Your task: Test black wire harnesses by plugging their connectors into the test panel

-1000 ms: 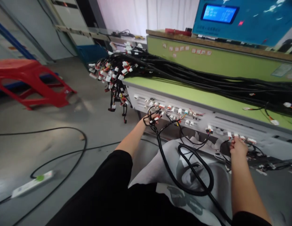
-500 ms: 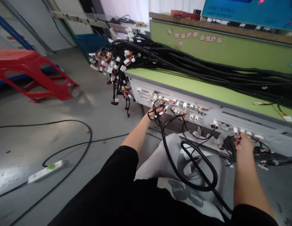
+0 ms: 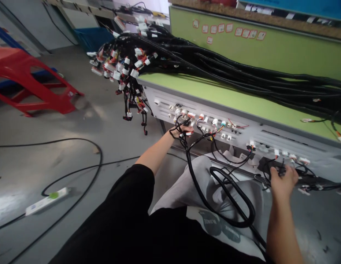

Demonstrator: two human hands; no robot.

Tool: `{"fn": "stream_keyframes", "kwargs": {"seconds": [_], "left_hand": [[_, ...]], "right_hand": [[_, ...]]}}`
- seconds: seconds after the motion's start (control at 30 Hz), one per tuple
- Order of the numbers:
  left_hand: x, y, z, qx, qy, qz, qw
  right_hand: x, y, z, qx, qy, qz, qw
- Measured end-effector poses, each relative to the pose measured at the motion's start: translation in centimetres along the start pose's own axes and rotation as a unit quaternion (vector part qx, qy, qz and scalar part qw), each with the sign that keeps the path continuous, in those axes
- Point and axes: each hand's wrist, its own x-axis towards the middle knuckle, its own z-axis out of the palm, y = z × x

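A black cable harness (image 3: 192, 172) hangs from the white connector board (image 3: 170, 96) and loops across my lap. My left hand (image 3: 179, 131) is closed round its thin branch wires near the board's left part; a white connector (image 3: 185, 134) shows by the fingers. Several other branches end in plugs seated in the board's sockets, such as a white plug (image 3: 251, 144) with dark wires. My right hand (image 3: 283, 180) is below the board's right part, thumb and fingers apart, close to thin dark wires and a black box (image 3: 265, 165). Nothing is visibly held in it.
A thick bundle of black harnesses (image 3: 214, 62) lies along the green bench top (image 3: 184, 81), its connector ends drooping over the left edge. A red stool (image 3: 30, 79) stands at left. On the floor are a power strip (image 3: 46, 201) and a black cord (image 3: 100, 161).
My right hand has come down from a white plug at the board's right part, and its fingers have spread. My left hand stays on the wires. The view has shifted slightly.
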Motion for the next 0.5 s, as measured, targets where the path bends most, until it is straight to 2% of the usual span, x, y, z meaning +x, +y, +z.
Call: {"fn": "stream_keyframes", "kwargs": {"seconds": [0.13,0.33,0.5], "left_hand": [[-0.1,-0.1,0.5,0.003,0.000,0.054,0.999],[0.2,-0.8,0.2,-0.051,0.014,0.047,0.997],[0.6,-1.5,-0.1,-0.048,0.032,0.077,0.995]], "right_hand": [[-2.3,-0.1,-0.6,-0.006,-0.035,-0.009,0.999],[-5.0,-1.6,0.1,0.029,-0.104,-0.046,0.993],[-8.6,-2.3,1.1,0.022,-0.138,-0.070,0.988]]}}
